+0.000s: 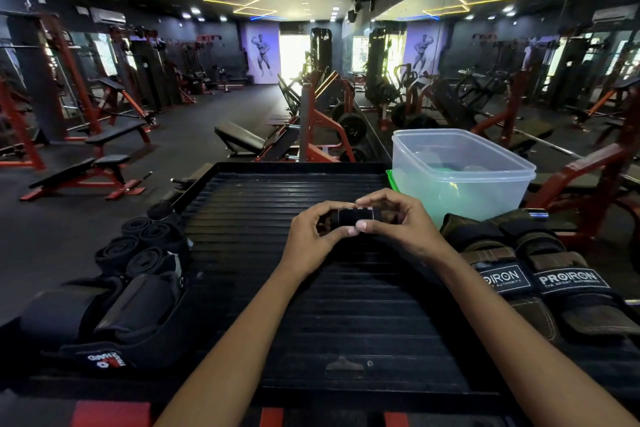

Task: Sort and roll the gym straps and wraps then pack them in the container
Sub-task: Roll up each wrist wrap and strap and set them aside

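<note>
Both hands, left point(313, 234) and right point(398, 218), pinch a rolled wrap point(353, 217) above the middle of the ribbed surface point(277, 288). I'd keep the roll tight, press its loose end down, then drop it in the tub point(460, 166), far right.

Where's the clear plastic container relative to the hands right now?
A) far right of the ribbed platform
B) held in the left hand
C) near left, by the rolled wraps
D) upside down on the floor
A: the clear container stands upright at the platform's far right, while both the left hand and the right hand hold a small rolled wrap at the centre.
</note>
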